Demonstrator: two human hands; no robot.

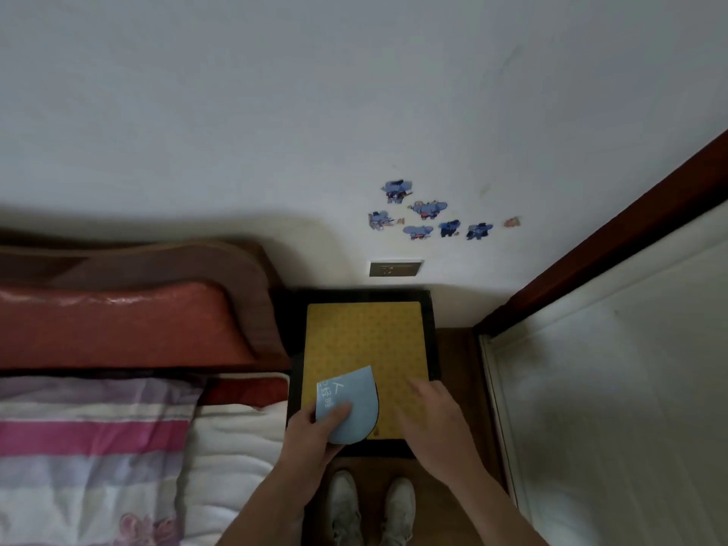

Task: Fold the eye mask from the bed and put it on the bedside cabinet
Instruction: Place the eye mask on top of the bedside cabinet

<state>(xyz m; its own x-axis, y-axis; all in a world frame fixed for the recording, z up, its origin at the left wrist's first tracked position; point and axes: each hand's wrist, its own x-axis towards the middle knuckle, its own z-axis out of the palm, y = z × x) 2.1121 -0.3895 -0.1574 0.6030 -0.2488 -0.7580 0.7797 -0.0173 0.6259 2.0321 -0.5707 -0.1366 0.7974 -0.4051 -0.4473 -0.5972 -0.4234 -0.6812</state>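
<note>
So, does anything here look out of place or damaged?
Nothing stands out. The left hand holds the folded blue eye mask over the bedside cabinet, whose yellow mat lies straight. The right hand hovers open beside it.

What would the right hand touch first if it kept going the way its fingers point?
Probably the yellow mat on the cabinet. The right hand is open, its fingers aimed up and left over the mat. Its height above the mat is unclear; the eye mask lies left of that line.

The yellow patterned top of the black-framed bedside cabinet [366, 340] lies bare; red padded headboard [118, 325] bounds its left, white wall [275, 112] behind.
</note>
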